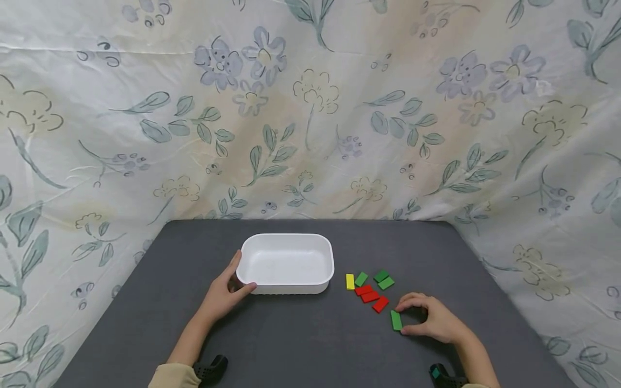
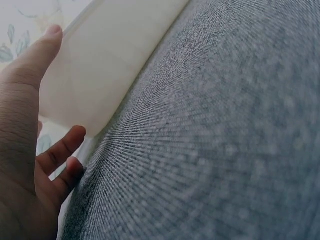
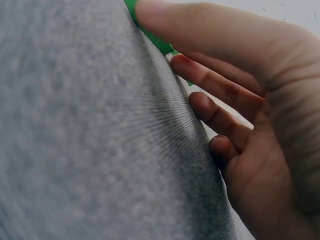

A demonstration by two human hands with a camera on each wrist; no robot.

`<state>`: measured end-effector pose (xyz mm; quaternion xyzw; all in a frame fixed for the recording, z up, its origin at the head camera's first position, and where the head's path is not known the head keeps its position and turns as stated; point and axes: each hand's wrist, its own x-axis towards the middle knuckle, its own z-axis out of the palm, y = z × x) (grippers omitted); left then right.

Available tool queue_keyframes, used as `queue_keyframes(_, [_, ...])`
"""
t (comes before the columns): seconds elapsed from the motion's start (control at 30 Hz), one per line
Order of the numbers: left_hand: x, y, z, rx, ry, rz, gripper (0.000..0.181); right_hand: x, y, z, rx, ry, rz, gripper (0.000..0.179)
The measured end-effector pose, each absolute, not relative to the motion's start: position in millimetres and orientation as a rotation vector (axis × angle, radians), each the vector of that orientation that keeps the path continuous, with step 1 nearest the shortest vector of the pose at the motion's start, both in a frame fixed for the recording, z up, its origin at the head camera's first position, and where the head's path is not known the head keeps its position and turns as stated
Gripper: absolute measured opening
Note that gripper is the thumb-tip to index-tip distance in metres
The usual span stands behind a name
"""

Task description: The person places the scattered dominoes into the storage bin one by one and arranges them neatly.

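Observation:
A white rectangular plastic tub (image 1: 291, 289) stands on the dark grey cloth. My left hand (image 1: 218, 297) grips its left end, thumb at the front rim and fingers round the side. In the left wrist view the thumb lies along the tub's pale wall (image 2: 100, 65), with two curled fingertips by its lower corner. Over to the right, my right hand (image 1: 435, 320) pinches a green block (image 1: 395, 320) by its two ends between thumb and index finger, low at the cloth. The right wrist view shows the thumb against that green block (image 3: 159, 42), the other fingers loosely curled.
Between tub and right hand lie a yellow block (image 1: 350, 282), red blocks (image 1: 380, 304) in a slanting row and more green blocks (image 1: 386, 283) behind them. A flower-patterned curtain (image 1: 310, 161) hangs behind the grey-covered table (image 1: 301, 345).

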<state>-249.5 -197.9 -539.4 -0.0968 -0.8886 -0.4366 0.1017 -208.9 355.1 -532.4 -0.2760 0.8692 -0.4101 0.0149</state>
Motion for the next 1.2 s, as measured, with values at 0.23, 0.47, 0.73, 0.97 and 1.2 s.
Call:
queue_keyframes(0.23, [-248,-197,-537,-0.281,-2.619,-1.294,0.102,-208,354,-534,-0.773,2.815,-1.249,0.044])
queue_keyframes(0.47, [-251,-199,-536,-0.279,-2.626,-1.302,0.102,-208,349,-535,-0.786,2.898,-1.231,0.032])
queue_keyframes(0.73, [-253,-200,-537,-0.288,-2.632,-1.295,0.102,-210,340,-539,-0.844,2.951,-1.195,0.028])
queue_keyframes(0.97, [-253,-201,-538,-0.303,-2.617,-1.301,0.102,-211,339,-539,-0.859,2.973,-1.191,0.029])
queue_keyframes(1.2, [-253,-200,-538,-0.309,-2.617,-1.294,0.102,-211,342,-540,-0.824,2.995,-1.176,0.030])
